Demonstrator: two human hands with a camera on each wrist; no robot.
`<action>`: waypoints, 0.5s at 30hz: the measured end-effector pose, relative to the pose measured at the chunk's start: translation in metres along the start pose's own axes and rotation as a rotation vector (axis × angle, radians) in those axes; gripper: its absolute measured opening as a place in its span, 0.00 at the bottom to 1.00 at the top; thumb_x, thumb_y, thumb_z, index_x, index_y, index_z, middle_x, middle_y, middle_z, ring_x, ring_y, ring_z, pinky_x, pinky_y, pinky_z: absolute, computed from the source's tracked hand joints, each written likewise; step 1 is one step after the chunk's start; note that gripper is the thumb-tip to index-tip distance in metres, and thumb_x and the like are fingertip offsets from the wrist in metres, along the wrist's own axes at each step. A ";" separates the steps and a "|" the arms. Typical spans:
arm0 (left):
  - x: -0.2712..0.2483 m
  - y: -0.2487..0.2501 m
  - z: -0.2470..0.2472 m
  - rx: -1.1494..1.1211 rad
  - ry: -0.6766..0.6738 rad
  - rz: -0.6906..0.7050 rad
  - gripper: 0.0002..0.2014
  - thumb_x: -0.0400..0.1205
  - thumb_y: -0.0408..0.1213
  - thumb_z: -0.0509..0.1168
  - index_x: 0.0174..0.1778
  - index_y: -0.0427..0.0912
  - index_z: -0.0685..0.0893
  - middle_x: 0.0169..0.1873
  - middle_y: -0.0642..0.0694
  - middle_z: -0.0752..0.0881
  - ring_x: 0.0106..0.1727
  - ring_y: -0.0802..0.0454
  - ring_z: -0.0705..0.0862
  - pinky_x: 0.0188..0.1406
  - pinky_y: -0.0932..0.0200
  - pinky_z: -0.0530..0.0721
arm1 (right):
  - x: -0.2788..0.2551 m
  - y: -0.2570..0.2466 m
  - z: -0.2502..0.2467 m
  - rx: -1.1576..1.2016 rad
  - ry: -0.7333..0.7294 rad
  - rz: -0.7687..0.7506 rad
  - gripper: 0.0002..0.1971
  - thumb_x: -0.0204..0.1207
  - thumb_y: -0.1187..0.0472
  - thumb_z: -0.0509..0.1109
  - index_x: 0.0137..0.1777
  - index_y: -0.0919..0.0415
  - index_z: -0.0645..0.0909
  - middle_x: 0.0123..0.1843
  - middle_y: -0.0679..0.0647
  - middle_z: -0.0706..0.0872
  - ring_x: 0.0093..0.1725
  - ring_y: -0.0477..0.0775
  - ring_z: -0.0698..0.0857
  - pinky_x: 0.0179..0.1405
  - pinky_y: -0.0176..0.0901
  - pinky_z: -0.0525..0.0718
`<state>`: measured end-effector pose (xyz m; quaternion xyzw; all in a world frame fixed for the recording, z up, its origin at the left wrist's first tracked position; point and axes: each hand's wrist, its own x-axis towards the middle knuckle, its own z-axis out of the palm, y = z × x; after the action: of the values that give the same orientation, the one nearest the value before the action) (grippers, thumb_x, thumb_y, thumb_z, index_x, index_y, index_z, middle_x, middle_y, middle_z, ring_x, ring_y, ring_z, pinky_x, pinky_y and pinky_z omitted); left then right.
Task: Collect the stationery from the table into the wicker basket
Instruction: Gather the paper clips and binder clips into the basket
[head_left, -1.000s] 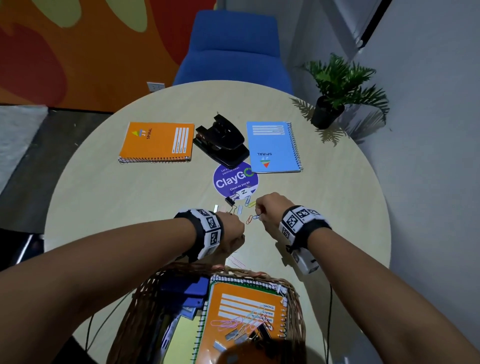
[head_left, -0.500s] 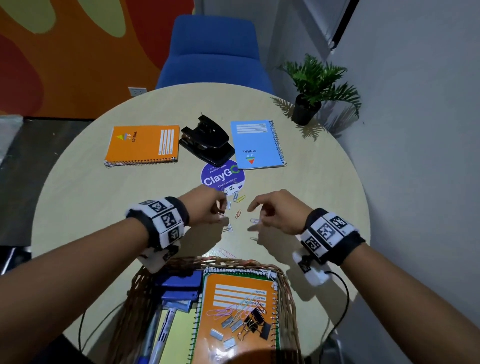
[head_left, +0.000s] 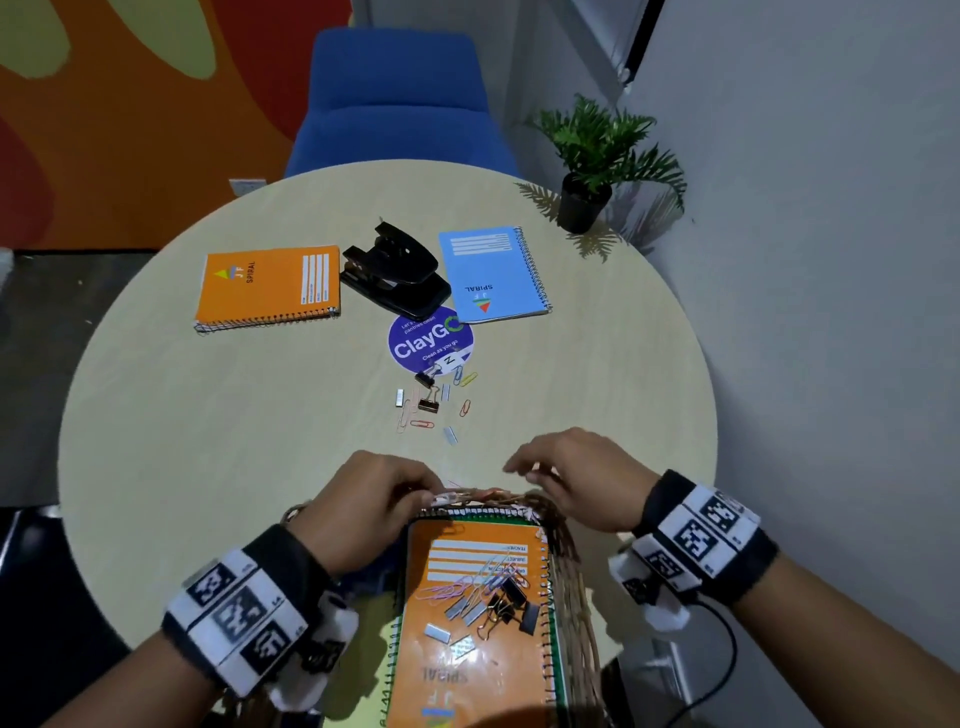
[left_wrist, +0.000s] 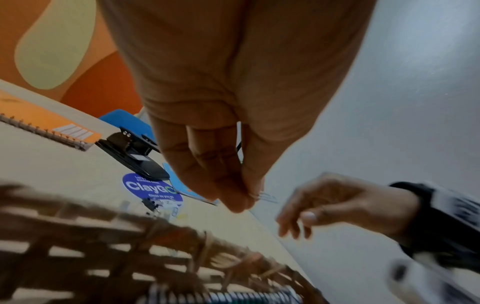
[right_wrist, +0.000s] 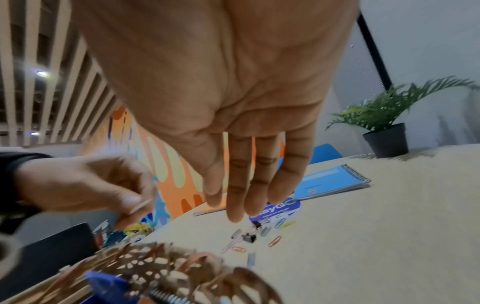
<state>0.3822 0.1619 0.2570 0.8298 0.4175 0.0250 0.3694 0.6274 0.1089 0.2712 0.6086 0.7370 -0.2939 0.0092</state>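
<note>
The wicker basket (head_left: 574, 577) stands at the table's near edge and holds an orange notebook (head_left: 467, 665) strewn with paper clips and binder clips. My left hand (head_left: 428, 491) hovers over the basket's far rim and pinches thin paper clips (left_wrist: 263, 197) between thumb and fingertips. My right hand (head_left: 522, 467) hangs beside it over the same rim, fingers (right_wrist: 235, 205) straight and empty. Beyond the hands, loose paper clips, binder clips and staple strips (head_left: 431, 402) lie on the table. Farther back are an orange notebook (head_left: 270, 286), a black hole punch (head_left: 397, 270) and a blue notebook (head_left: 493, 275).
A round purple ClayGo sticker (head_left: 431, 338) marks the table's middle. A potted plant (head_left: 592, 202) stands at the far right edge against the wall, and a blue chair (head_left: 395, 98) sits behind the round table (head_left: 208, 467). Blue items lie in the basket's left part.
Both hands drew back from the loose clips to the basket's far rim. The left hand carries clips it picked up; the right hand's fingers have straightened out.
</note>
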 end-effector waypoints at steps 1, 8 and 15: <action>-0.005 0.002 0.005 0.001 -0.006 0.007 0.08 0.84 0.38 0.66 0.51 0.49 0.92 0.42 0.59 0.92 0.45 0.63 0.87 0.41 0.76 0.75 | 0.005 0.004 -0.001 -0.004 0.025 0.007 0.14 0.81 0.59 0.61 0.63 0.47 0.82 0.60 0.47 0.89 0.57 0.53 0.85 0.54 0.50 0.82; -0.033 0.011 0.025 0.043 -0.118 0.019 0.19 0.85 0.30 0.60 0.69 0.49 0.86 0.63 0.55 0.89 0.64 0.62 0.86 0.57 0.83 0.71 | 0.063 0.018 0.003 -0.115 -0.009 -0.016 0.15 0.81 0.60 0.61 0.65 0.48 0.80 0.56 0.48 0.89 0.54 0.54 0.85 0.48 0.48 0.80; -0.029 -0.012 -0.035 0.127 0.055 -0.113 0.13 0.83 0.41 0.64 0.61 0.53 0.89 0.53 0.58 0.92 0.52 0.57 0.91 0.53 0.67 0.83 | 0.114 -0.001 0.025 -0.477 -0.308 -0.407 0.17 0.81 0.52 0.60 0.69 0.44 0.75 0.63 0.54 0.78 0.52 0.60 0.84 0.40 0.46 0.78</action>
<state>0.3432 0.1661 0.2825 0.8258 0.4742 0.0002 0.3052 0.5883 0.1995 0.2083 0.3783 0.8811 -0.1976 0.2036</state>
